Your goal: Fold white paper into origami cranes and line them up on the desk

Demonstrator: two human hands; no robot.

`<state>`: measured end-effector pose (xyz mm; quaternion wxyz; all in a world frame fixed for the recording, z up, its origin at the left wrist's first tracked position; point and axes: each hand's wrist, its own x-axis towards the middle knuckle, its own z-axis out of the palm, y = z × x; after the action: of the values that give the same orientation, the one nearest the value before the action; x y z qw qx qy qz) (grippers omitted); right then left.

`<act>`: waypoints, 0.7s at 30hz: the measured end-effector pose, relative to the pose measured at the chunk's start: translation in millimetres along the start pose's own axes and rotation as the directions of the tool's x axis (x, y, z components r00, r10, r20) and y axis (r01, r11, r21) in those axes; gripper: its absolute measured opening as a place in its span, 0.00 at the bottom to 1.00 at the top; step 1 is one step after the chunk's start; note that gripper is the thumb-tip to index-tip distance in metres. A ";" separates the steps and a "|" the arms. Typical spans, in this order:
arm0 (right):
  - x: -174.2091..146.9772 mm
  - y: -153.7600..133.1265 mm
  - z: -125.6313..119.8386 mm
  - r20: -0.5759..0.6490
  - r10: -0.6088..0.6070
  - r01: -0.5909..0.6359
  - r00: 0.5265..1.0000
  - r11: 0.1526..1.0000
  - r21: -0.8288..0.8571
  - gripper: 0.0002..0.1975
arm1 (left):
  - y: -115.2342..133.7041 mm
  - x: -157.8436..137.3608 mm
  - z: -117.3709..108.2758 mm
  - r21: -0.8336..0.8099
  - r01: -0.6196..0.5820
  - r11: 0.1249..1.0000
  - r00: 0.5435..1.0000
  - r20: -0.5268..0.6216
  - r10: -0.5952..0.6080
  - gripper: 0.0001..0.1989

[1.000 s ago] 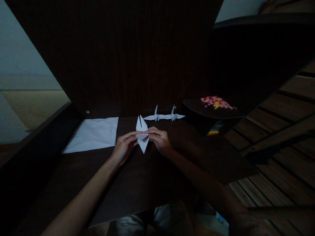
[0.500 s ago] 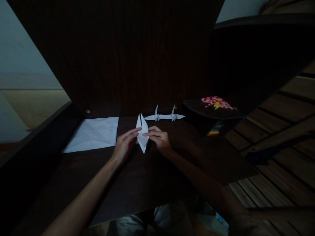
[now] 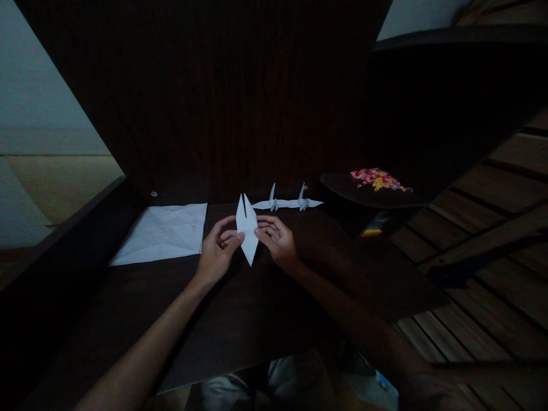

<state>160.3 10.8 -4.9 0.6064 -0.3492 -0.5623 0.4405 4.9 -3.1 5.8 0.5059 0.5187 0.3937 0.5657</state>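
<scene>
A white folded paper (image 3: pixel 249 228), shaped like a long diamond with a slit at its upper end, is held between both hands above the dark desk. My left hand (image 3: pixel 219 245) pinches its left edge, thumb on the front and fingers behind. On the other edge, my right hand (image 3: pixel 276 240) grips it the same way, with the thumb near the middle. Just beyond the hands, two white paper cranes (image 3: pixel 289 204) stand in a row by the back panel. Left of my left hand lies a stack of creased white paper sheets (image 3: pixel 165 233).
A dark curved shelf (image 3: pixel 338 185) on the right bears a heap of small pink, red and yellow pieces (image 3: pixel 379 179). Below it sits a small yellow-edged object (image 3: pixel 371 232). A raised side board (image 3: pixel 64 228) bounds the desk on the left.
The fingers have shifted from lying across the folded paper to pinching its two side edges. The paper's lower half now shows a flat, smooth face. The cranes and sheets stay put.
</scene>
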 end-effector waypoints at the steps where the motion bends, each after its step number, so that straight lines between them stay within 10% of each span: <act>1: 0.2 0.0 0.8 -0.011 0.006 -0.006 1.000 1.000 0.006 0.18 | -0.2 0.1 -0.1 0.006 0.006 1.000 1.000 0.000 -0.006 0.28; 21: -0.6 -0.5 -1.2 0.014 0.017 -0.017 1.000 0.999 0.032 0.16 | 0.8 0.8 -1.1 0.156 0.025 0.987 1.000 0.008 -0.027 0.16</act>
<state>161.6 10.1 -4.8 0.6044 -0.3414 -0.5563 0.4569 3.8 -2.4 6.6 0.4732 0.5542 0.4409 0.5240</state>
